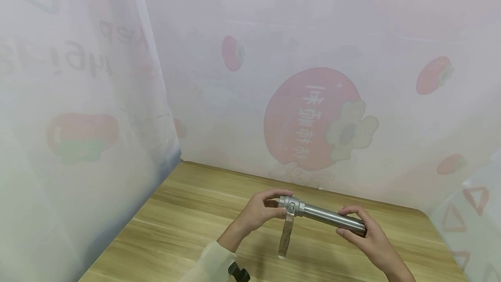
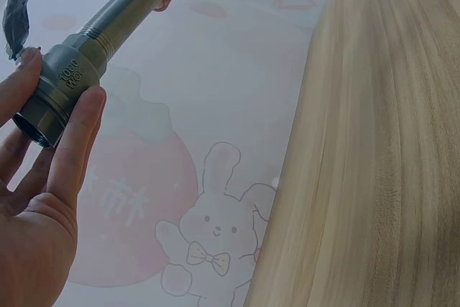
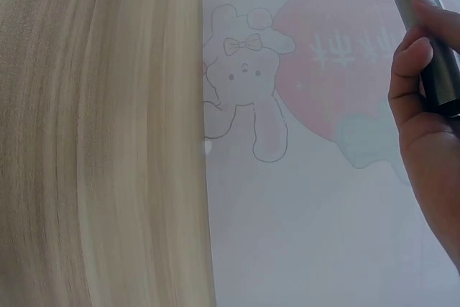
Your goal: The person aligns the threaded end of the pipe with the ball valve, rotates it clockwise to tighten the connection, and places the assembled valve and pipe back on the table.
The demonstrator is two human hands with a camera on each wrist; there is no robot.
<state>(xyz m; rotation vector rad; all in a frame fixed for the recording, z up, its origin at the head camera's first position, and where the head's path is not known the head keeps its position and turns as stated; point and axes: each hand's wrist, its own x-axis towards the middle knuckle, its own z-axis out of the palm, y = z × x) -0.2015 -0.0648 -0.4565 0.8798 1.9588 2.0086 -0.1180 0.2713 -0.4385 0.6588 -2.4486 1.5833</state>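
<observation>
A metal ball valve (image 1: 292, 206) is joined to the end of a straight steel pipe (image 1: 328, 216); both are held above the table. My left hand (image 1: 261, 210) grips the valve body by its free end between thumb and fingers. The valve's lever handle (image 1: 287, 236) points toward me and looks worn. In the left wrist view, the valve (image 2: 68, 77) shows raised lettering and an open bore, with thread visible on the pipe (image 2: 129, 8) where it enters. At the pipe's far end, my right hand (image 1: 369, 236) holds it with thumb and curled fingers.
The wood-grain table (image 1: 188, 212) lies beneath both hands. White curtains printed with red fruit (image 1: 313, 116) and a rabbit (image 2: 215, 228) enclose its back and sides. A dark strap with a black device (image 1: 238, 272) is by my left sleeve (image 1: 213, 262).
</observation>
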